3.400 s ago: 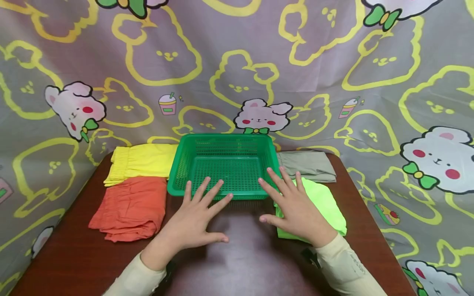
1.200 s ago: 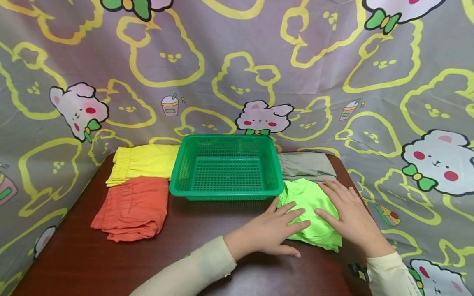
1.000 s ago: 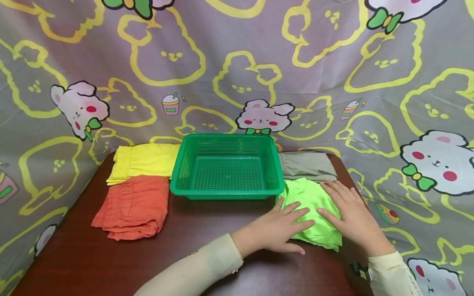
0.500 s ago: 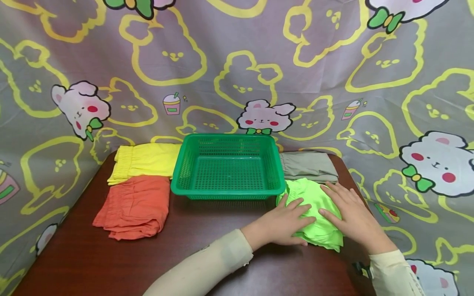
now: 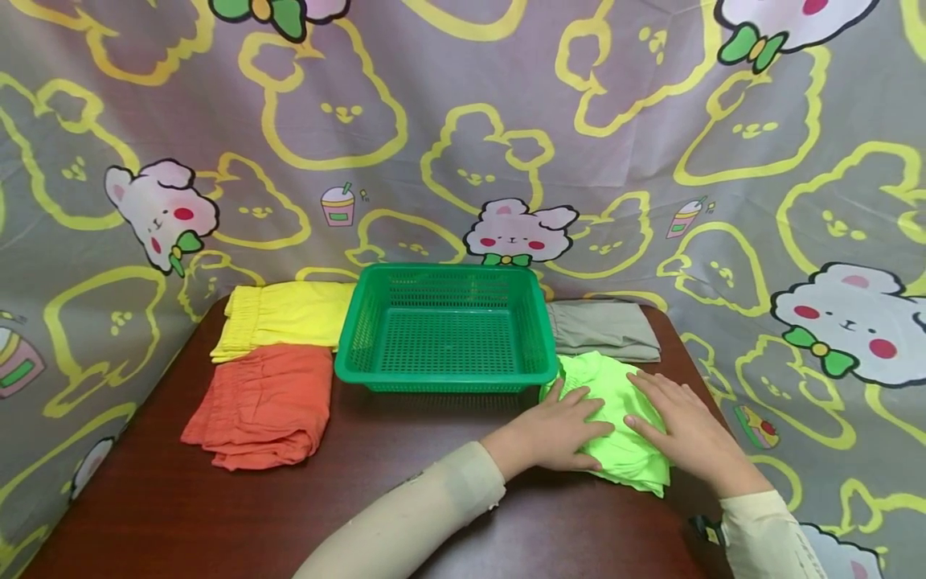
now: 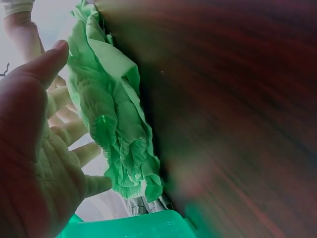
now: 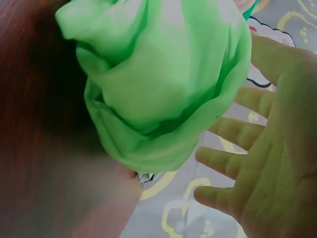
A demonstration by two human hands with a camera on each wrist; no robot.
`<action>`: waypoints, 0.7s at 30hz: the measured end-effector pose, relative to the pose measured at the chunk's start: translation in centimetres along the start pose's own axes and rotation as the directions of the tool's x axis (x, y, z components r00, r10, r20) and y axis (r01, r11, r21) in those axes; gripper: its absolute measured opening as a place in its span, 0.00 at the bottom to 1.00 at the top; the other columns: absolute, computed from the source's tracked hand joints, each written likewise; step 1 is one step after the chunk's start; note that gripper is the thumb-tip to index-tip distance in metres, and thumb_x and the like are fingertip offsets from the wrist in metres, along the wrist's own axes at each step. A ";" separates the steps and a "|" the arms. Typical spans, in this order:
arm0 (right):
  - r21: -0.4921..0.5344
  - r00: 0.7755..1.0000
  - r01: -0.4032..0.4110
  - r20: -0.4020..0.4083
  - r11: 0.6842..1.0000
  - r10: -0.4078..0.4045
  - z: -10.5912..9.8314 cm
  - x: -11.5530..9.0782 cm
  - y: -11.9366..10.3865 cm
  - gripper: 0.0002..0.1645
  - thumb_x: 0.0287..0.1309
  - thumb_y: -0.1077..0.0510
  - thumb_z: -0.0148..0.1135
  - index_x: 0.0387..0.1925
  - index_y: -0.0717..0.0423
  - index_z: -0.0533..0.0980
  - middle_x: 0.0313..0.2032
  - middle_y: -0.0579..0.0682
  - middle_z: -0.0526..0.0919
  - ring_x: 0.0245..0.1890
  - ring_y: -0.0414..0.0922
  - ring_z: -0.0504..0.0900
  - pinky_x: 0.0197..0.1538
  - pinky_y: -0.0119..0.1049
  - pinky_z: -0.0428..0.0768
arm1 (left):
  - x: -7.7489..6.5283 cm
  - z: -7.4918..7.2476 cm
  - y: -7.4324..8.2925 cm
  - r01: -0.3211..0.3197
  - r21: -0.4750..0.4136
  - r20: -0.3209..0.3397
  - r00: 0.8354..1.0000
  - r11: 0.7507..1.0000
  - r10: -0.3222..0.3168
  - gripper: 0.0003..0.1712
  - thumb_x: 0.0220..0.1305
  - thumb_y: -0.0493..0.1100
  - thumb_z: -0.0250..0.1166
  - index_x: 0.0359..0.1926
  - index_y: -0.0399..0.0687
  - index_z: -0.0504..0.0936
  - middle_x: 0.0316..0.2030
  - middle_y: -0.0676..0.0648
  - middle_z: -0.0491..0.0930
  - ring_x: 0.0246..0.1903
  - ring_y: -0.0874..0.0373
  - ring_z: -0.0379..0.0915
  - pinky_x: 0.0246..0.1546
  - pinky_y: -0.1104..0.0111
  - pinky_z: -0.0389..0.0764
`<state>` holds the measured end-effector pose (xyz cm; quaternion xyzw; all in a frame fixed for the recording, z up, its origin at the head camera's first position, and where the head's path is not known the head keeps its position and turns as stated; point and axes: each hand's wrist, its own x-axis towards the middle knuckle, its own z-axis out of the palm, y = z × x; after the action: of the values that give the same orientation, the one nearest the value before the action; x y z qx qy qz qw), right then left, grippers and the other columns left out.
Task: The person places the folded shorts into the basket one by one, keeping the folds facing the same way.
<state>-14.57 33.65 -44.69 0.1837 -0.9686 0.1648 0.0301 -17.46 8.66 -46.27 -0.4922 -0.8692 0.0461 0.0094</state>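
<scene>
A neon green folded garment (image 5: 625, 410), with a gathered edge, lies at the right of the table. My left hand (image 5: 557, 430) is spread over its left side, fingers extended. From the right, my right hand (image 5: 690, 434) reaches over the opposite side, its fingers also extended. In the left wrist view the green garment (image 6: 111, 114) stands out as a loose layered stack beside the fingers. The right wrist view has the rounded folds of the green garment (image 7: 158, 89) close to the hand; whether the fingertips press on it I cannot tell.
A green plastic basket (image 5: 444, 378) stands at the back middle with nothing in it. Folded yellow garment (image 5: 289, 314) and orange-red garment (image 5: 264, 406) lie left of it, and a grey-green one (image 5: 604, 330) right. A patterned curtain (image 5: 405, 161) encloses the brown table (image 5: 181, 515).
Both hands have moved right, from in front of the basket to the two sides of the green garment. Over the last second the left hand has edged slightly further over it.
</scene>
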 end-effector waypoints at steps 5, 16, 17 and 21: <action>0.072 0.999 0.007 0.051 0.997 -0.011 0.6 -0.2 0.8 0.42 0.71 0.38 0.60 0.78 0.50 0.60 0.73 0.60 0.66 0.72 0.65 0.62 0.67 0.71 0.60 | 0.2 0.5 -0.1 0.000 0.005 0.003 1.000 1.000 0.000 0.36 0.68 0.76 0.53 0.73 0.75 0.67 0.74 0.55 0.62 0.76 0.52 0.53 0.73 0.45 0.61; 0.065 0.992 0.015 0.124 0.998 -0.022 0.9 0.1 1.3 0.33 0.70 0.49 0.63 0.71 0.59 0.70 0.70 0.67 0.68 0.70 0.69 0.64 0.64 0.69 0.67 | 0.9 0.3 0.2 0.012 -0.001 0.057 0.998 1.000 -0.012 0.36 0.67 0.74 0.57 0.72 0.76 0.68 0.69 0.58 0.69 0.73 0.56 0.58 0.78 0.48 0.49; 0.069 0.991 0.014 0.134 0.998 -0.023 1.0 0.1 1.4 0.33 0.70 0.50 0.64 0.70 0.59 0.71 0.70 0.67 0.68 0.70 0.69 0.64 0.64 0.69 0.67 | 0.9 0.3 0.3 0.012 0.002 0.059 0.998 1.000 -0.012 0.36 0.67 0.74 0.57 0.72 0.76 0.69 0.68 0.58 0.70 0.72 0.56 0.59 0.78 0.49 0.48; 0.089 0.988 0.007 0.155 0.996 -0.021 1.2 0.1 1.5 0.30 0.69 0.51 0.64 0.68 0.60 0.74 0.71 0.68 0.66 0.70 0.70 0.63 0.63 0.70 0.67 | 1.0 0.2 0.4 0.011 0.005 0.068 0.998 1.000 -0.011 0.35 0.66 0.74 0.58 0.72 0.76 0.70 0.67 0.58 0.71 0.71 0.58 0.61 0.78 0.52 0.49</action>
<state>-15.18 34.58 -46.30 0.2038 -0.9585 0.1924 -0.0528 -17.66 9.75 -46.49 -0.4856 -0.8716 0.0647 -0.0187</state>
